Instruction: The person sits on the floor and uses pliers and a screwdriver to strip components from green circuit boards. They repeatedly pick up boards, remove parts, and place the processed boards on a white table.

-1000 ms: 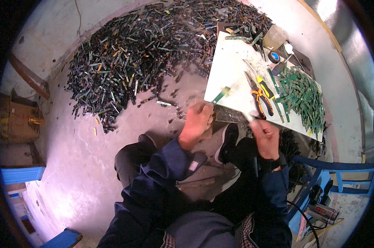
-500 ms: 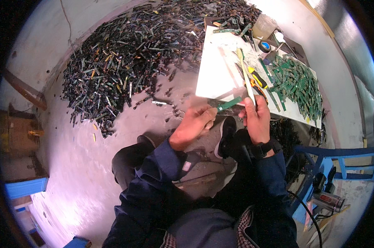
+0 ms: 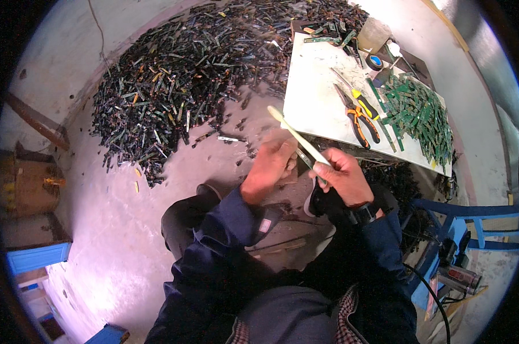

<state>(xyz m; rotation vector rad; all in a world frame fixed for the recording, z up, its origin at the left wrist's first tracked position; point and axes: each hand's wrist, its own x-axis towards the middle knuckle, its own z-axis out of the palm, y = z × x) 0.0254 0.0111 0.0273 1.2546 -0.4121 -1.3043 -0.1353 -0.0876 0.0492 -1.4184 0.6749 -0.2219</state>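
Note:
My left hand [image 3: 269,167] is closed on one end of a narrow green circuit-board strip [image 3: 306,159], seen nearly edge-on. The strip's other end reaches the fingers of my right hand [image 3: 345,179]. That right hand grips a long pale toothbrush-shaped tool [image 3: 303,141], which slants up and left across the strip, its wider end beyond my left hand. Whether the tool touches the strip I cannot tell. On the white board [image 3: 322,97] just ahead lie pliers with orange-and-black handles [image 3: 360,125] and a yellow-and-black screwdriver [image 3: 364,103].
Many green strips [image 3: 420,112] are heaped on the board's right side. Blue-centred tape [image 3: 374,62] and a cloudy container [image 3: 373,35] stand at its back. A large pile of dark strips [image 3: 162,97] covers the floor ahead left. A blue chair [image 3: 471,209] is at right.
The pale tool has swung from pointing ahead over the board to slanting left. The green strip has turned from face-up to nearly edge-on. My right hand has moved slightly nearer me.

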